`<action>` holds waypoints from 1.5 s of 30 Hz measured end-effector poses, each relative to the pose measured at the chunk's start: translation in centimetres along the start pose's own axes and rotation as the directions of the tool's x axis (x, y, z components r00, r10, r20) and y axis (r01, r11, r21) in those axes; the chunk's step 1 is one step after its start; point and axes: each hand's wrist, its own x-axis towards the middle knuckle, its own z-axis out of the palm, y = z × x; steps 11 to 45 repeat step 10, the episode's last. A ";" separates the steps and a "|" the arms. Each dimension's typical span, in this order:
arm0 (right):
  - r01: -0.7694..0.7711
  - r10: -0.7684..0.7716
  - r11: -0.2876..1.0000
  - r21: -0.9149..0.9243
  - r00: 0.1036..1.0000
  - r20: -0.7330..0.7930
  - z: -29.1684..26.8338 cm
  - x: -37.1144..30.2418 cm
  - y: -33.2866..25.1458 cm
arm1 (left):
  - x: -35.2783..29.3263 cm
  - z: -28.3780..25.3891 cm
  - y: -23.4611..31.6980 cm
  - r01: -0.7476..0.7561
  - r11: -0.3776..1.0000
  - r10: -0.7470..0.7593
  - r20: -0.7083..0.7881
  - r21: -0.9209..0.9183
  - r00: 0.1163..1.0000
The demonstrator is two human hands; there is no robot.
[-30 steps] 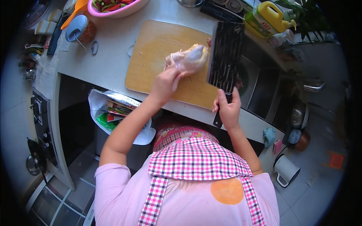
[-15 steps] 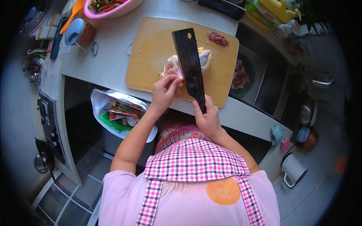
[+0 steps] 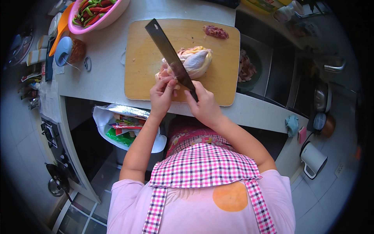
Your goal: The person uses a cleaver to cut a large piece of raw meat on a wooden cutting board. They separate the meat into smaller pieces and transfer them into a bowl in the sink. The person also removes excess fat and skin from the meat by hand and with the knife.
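A raw chicken portion with pale and yellowish skin (image 3: 198,62) lies on the wooden cutting board (image 3: 142,58). My right hand (image 3: 205,102) is wrapped round the handle of a dark cleaver (image 3: 168,51). Its blade slants up and to the left across the chicken, hiding a strip of it and pressing against or hovering just over it; I cannot tell which. My left hand (image 3: 163,95) pinches the near left end of the chicken, close beside the blade. Near the board's far right corner rests a dark red piece of meat (image 3: 216,32).
A pink bowl of cut peppers (image 3: 95,11) and a blue-lidded jar (image 3: 70,51) stand at the far left. Right of the board, the sink (image 3: 269,74) holds a bowl of meat pieces (image 3: 246,68). Below the counter edge hangs a lined bin (image 3: 102,126).
The cleaver has swung leftward and turned more edge-on, its tip now farther left. More of the chicken shows on its right. My left hand keeps its pinch; the whole view has shifted slightly.
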 end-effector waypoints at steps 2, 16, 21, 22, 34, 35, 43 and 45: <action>-0.058 0.057 0.998 0.014 0.998 0.041 -0.4 -0.5 -0.1 | 0.2 -0.2 0.2 0.004 1.000 -0.004 0.002 -0.012 1.000; 0.003 0.000 0.987 0.161 1.000 -0.019 1.1 3.5 -0.7 | 0.1 -0.3 -0.1 0.017 0.999 -0.016 0.038 -0.034 0.999; 0.003 0.000 0.987 0.161 1.000 -0.019 1.1 3.5 -0.7 | 0.1 -0.3 -0.1 0.017 0.999 -0.016 0.038 -0.034 0.999; 0.003 0.000 0.987 0.161 1.000 -0.019 1.1 3.5 -0.7 | 0.1 -0.3 -0.1 0.017 0.999 -0.016 0.038 -0.034 0.999; 0.003 0.000 0.987 0.161 1.000 -0.019 1.1 3.5 -0.7 | 0.1 -0.3 -0.1 0.017 0.999 -0.016 0.038 -0.034 0.999; 0.003 0.000 0.987 0.161 1.000 -0.019 1.1 3.5 -0.7 | 0.1 -0.3 -0.1 0.017 0.999 -0.016 0.038 -0.034 0.999; 0.003 0.000 0.987 0.161 1.000 -0.019 1.1 3.5 -0.7 | 0.1 -0.3 -0.1 0.017 0.999 -0.016 0.038 -0.034 0.999; 0.003 0.000 0.987 0.161 1.000 -0.019 1.1 3.5 -0.7 | 0.1 -0.3 -0.1 0.017 0.999 -0.016 0.038 -0.034 0.999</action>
